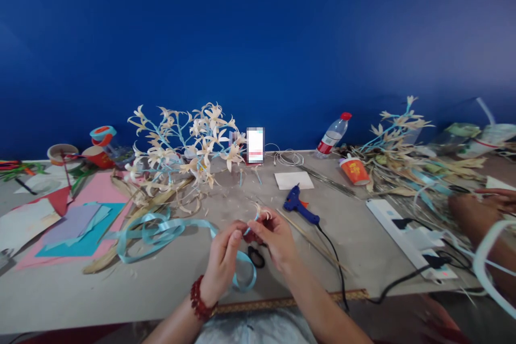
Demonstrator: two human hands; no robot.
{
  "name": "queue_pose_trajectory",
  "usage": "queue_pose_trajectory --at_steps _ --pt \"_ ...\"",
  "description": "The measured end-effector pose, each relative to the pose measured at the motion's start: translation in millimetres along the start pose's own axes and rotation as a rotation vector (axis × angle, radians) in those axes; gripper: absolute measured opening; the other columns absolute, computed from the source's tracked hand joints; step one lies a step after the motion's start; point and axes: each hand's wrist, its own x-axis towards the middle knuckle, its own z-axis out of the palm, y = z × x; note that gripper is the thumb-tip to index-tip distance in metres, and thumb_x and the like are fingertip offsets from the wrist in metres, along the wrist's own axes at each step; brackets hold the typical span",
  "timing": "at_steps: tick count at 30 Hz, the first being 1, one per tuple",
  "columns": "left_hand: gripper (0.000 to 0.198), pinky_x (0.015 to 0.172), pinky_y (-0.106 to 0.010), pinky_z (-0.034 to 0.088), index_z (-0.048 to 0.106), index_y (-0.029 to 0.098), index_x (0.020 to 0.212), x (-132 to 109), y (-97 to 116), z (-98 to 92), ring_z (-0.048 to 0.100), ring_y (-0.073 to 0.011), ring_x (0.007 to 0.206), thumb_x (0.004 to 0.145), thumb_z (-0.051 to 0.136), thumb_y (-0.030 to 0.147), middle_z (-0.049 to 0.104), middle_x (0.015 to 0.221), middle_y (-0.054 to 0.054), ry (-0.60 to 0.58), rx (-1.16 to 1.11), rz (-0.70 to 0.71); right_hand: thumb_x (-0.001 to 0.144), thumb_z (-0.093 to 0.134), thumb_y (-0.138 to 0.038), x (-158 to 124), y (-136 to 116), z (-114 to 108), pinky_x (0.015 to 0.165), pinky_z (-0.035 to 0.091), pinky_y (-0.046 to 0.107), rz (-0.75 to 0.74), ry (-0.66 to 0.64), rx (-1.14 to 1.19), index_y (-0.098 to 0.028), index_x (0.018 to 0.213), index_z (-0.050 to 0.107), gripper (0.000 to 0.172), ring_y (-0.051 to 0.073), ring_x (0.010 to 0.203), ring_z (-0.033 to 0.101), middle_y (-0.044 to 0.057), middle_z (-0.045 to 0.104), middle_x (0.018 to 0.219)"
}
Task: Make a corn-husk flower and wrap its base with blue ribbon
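My right hand [278, 236] pinches a small cream flower [266, 215] near the middle of the table's front. My left hand [223, 252], a dark red bead bracelet on its wrist, meets it with closed fingers at a narrow light blue ribbon [193, 222] by the flower's base. From there the ribbon trails left in loose loops, and another loop hangs below the hands. Black scissors handles [256, 257] show beneath my hands; the blades are hidden. My fingers cover most of the join between flower and ribbon.
Branches of cream flowers [209, 140] stand behind. Right lie a blue glue gun [300, 204], a white card [294, 180] and a power strip [403, 236] with cables. A bottle [334, 137] leans behind an orange cup [355, 170]. Another person's arm [475, 220] is far right. Coloured paper [80, 247] lies left.
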Motion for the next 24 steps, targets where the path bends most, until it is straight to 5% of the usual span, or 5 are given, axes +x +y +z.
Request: queue_pose_trajectory --at_steps 5,13,18,24 --pt "0.020 0.065 -0.024 0.043 0.069 0.019 0.078 0.2 -2.7 -1.3 0.058 -0.0172 0.068 0.090 0.059 0.032 0.066 0.072 -0.003 -0.016 0.100 0.014 0.059 0.087 -0.040 -1.0 -1.1 0.6 0.042 0.031 0.020 0.032 0.050 0.081 -0.021 0.063 0.051 0.041 0.007 0.042 0.041 -0.008 0.049 0.052" --pt "0.045 0.069 -0.028 0.044 0.066 0.018 0.076 -5.4 -6.6 0.4 0.060 -0.0184 0.069 0.100 0.036 0.040 0.066 0.072 -0.005 -0.036 0.046 0.060 0.064 0.082 -0.040 -4.0 3.7 -0.1 0.045 0.035 0.023 0.036 0.083 0.061 -0.021 0.066 0.056 0.032 0.010 0.044 0.045 -0.007 0.051 0.050" --pt "0.025 0.065 -0.025 0.043 0.068 0.019 0.076 -6.5 -7.8 -0.6 0.058 -0.0174 0.067 0.091 0.058 0.036 0.065 0.071 -0.003 0.010 0.102 0.014 0.062 0.083 -0.040 -4.4 6.6 -0.2 0.044 0.032 0.023 0.006 0.102 0.021 -0.021 0.064 0.053 0.035 0.009 0.045 0.038 -0.007 0.047 0.052" --pt "0.034 0.062 -0.024 0.042 0.065 0.019 0.069 -7.4 -9.6 4.7 0.056 -0.0161 0.062 0.093 0.053 0.038 0.064 0.064 -0.002 0.015 0.036 -0.053 0.065 0.082 -0.042 -7.7 12.4 1.1 0.045 0.035 0.024 -0.043 0.088 -0.028 -0.021 0.064 0.054 0.034 0.010 0.047 0.042 -0.006 0.049 0.055"
